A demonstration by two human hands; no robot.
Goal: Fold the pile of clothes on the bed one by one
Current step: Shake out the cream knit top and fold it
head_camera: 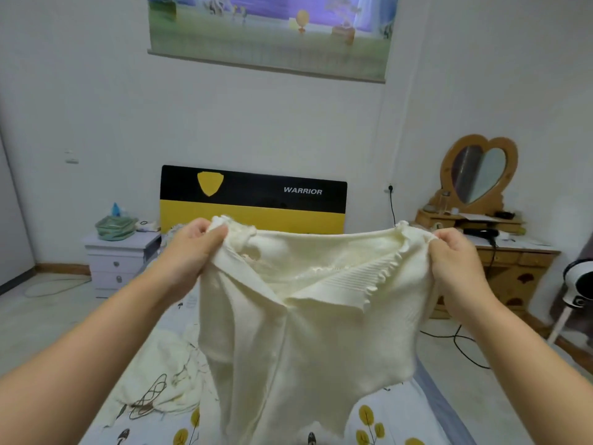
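Observation:
A cream knit top with a frilled ribbed edge hangs in the air above the bed. My left hand grips its upper left corner and my right hand grips its upper right corner, stretching the top edge between them. The lower part of the garment hangs down toward the flower-print sheet. Another cream garment lies crumpled on the bed at the left, with a thin dark cord on it.
A black and yellow board leans behind the bed. A white nightstand stands at the left. At the right are a wooden dresser with a heart-shaped mirror and a white fan. Cables run across the floor.

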